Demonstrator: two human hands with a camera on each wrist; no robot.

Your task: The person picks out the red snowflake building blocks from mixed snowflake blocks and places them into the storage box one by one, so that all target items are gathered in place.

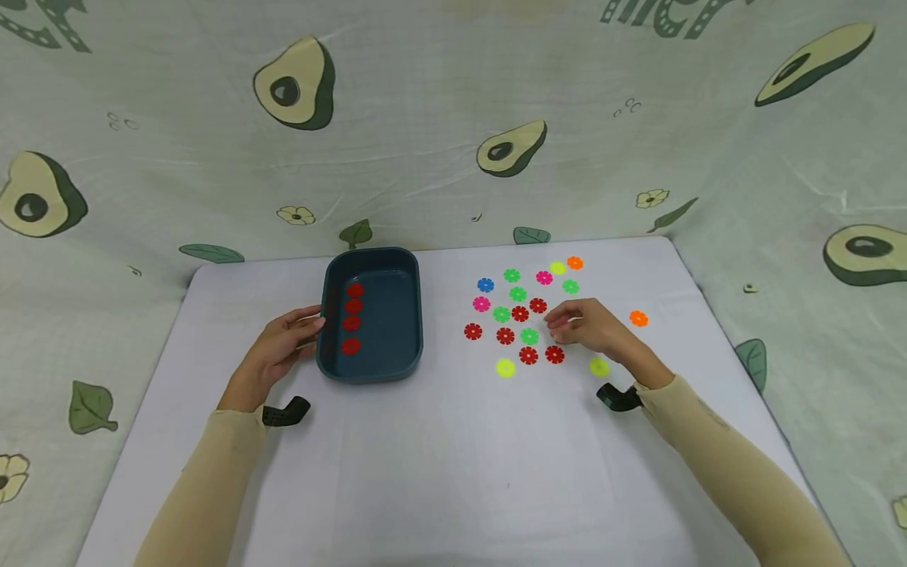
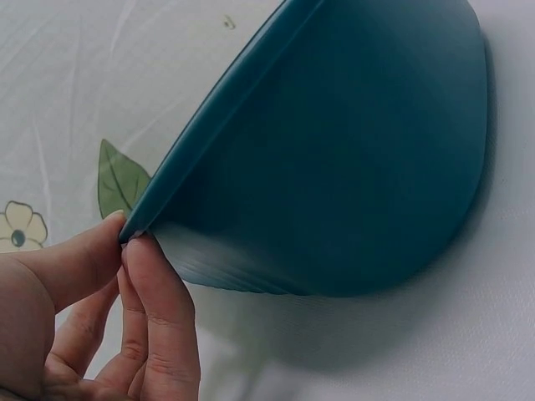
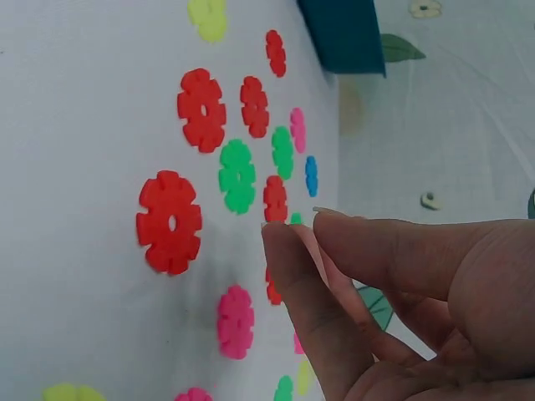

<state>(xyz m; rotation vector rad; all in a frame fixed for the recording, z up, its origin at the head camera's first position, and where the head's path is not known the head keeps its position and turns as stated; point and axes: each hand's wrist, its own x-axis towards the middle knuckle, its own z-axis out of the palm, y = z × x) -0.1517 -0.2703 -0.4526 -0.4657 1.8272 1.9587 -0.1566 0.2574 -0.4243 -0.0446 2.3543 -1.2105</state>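
The left hand (image 1: 279,351) pinches the tray (image 1: 388,323) by its edge (red discs (image 1: 351,323) lie inside). The right hand (image 1: 585,326), thumb and forefinger slightly parted, hovers by loose discs (image 1: 528,336).

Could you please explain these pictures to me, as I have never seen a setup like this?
There is no machine here: a person works with a bare left hand and right hand. The wide picture comes from a camera worn on the head, looking forward and down. The two close pictures come from cameras worn on each wrist, looking at that hand's work.

On the white table stands a dark blue-green tray with red pieces inside. To its right lie scattered flower-shaped discs in red, green, yellow, pink, orange and blue.

The left hand pinches the tray's rim between thumb and fingers. The right hand is over the discs, its thumb and forefinger slightly apart, with nothing visible between them.
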